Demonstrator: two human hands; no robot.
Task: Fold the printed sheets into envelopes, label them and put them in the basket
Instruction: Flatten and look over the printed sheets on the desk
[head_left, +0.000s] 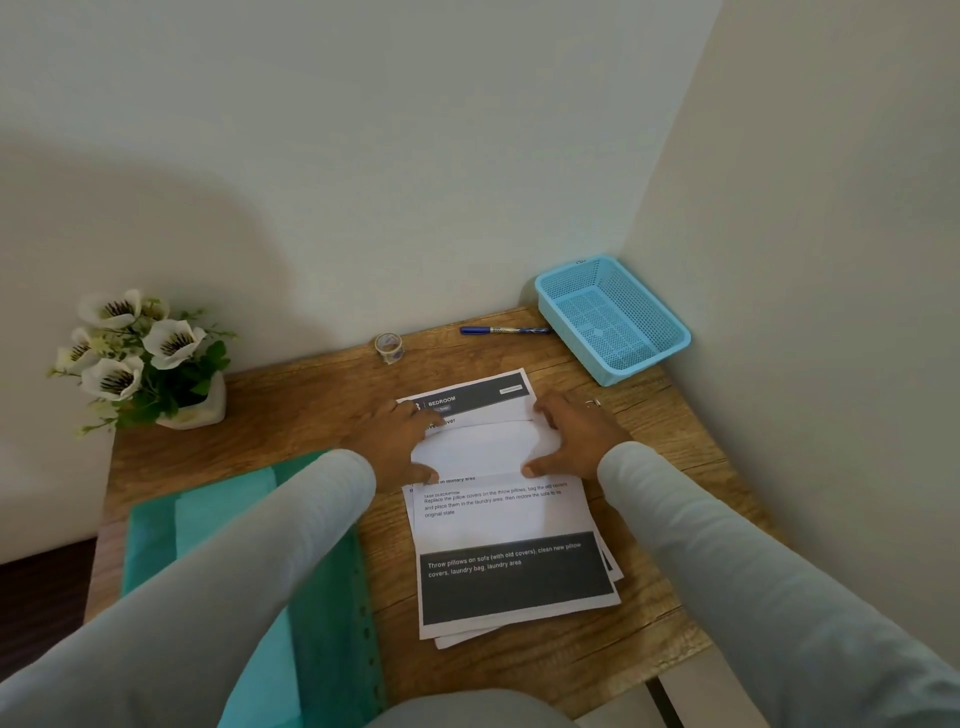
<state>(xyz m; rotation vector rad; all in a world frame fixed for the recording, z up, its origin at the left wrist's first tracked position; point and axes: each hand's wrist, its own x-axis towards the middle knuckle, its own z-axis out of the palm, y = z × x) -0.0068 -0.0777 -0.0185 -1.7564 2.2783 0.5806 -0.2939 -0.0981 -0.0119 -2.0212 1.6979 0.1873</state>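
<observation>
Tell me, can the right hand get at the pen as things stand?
Probably yes. The pen lies bare on the table beyond the sheets, and nothing stands between it and the right hand, though that hand presses the sheets.

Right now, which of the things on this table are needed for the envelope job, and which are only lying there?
For the job:
folded sheet
stack of printed sheets
tape roll
blue pen
blue basket

Only lying there:
flower pot
teal folder
</observation>
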